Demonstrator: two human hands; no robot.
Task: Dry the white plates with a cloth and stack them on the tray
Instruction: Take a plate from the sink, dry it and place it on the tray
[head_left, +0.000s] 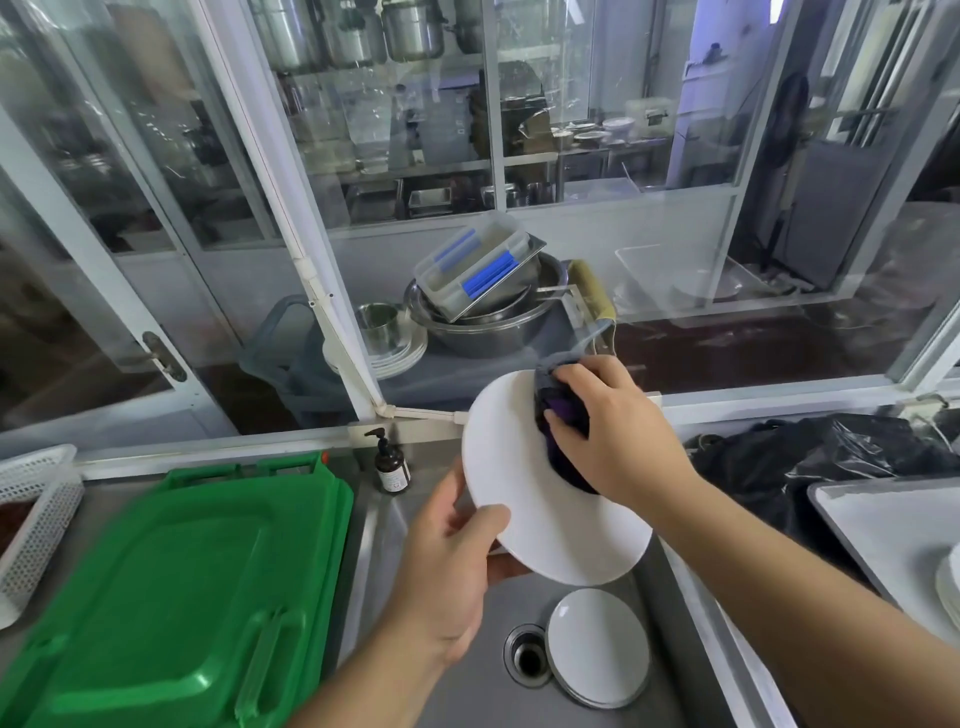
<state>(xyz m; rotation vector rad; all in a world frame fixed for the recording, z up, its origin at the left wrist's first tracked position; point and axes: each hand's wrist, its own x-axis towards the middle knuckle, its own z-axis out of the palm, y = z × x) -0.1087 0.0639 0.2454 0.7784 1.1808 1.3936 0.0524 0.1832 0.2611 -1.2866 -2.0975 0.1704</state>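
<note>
With your left hand (447, 566) clamped on the rim of 1 white plate (524, 499) and your right hand (608, 426) pressing the cloth (563, 415) under closed fingers, several plates (597, 644) below await drying; the tray (883, 530) holds a partial stack (950, 582).
</note>
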